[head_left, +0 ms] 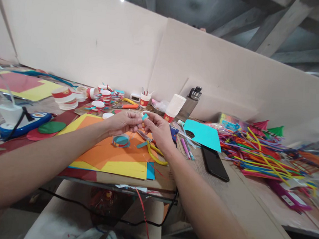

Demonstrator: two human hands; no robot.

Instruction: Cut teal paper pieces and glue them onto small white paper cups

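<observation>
My left hand (pixel 127 122) and my right hand (pixel 156 128) meet above the orange and yellow paper. Between their fingertips they pinch a small teal paper piece (pixel 144 117); a white rim shows just behind it, partly hidden by the fingers. Below my left hand a short round cup piece with a teal top (pixel 121 141) rests on the orange paper (pixel 129 154). Under my right hand lie yellow-handled pliers (pixel 158 157), with a teal strip (pixel 142 145) beside them.
Cut cup rings (pixel 63 95) and a stack of paper cups (pixel 175 106) stand behind. A bottle (pixel 190 103) is near the wall. To the right lie a teal sheet (pixel 203 134), a black phone (pixel 215 163) and colourful pipe cleaners (pixel 256 153). A power strip (pixel 23 123) sits left.
</observation>
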